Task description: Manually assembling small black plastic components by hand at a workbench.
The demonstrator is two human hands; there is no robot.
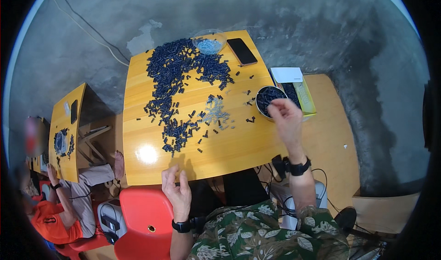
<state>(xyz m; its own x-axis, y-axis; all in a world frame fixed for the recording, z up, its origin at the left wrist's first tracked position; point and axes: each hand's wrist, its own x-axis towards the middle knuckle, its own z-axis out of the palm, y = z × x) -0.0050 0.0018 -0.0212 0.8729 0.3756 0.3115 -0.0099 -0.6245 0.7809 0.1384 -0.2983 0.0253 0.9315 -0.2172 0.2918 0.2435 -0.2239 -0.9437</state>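
My right hand [288, 117] is over the near right side of a round tub [257, 104] of small dark cylindrical pieces. Its fingers are pinched together, and whatever is between them is too small or hidden to make out. At the table's near edge my left hand [178, 190] is raised, fingers loosely bent and thumb apart, with nothing visible in it. A large spread of small black cylindrical pieces [167, 71] covers the left and far part of the wooden table [239, 143]. Small clear pieces [215, 110] lie scattered mid-table among some black ones.
A clear bowl of light-blue bits [209, 46] and a phone [242, 52] are at the far edge. Beside the tub is a yellow box [307, 97] with a white lid-like piece [287, 74]. A red chair [147, 209] stands near left; another person [57, 223] works at a table leftward.
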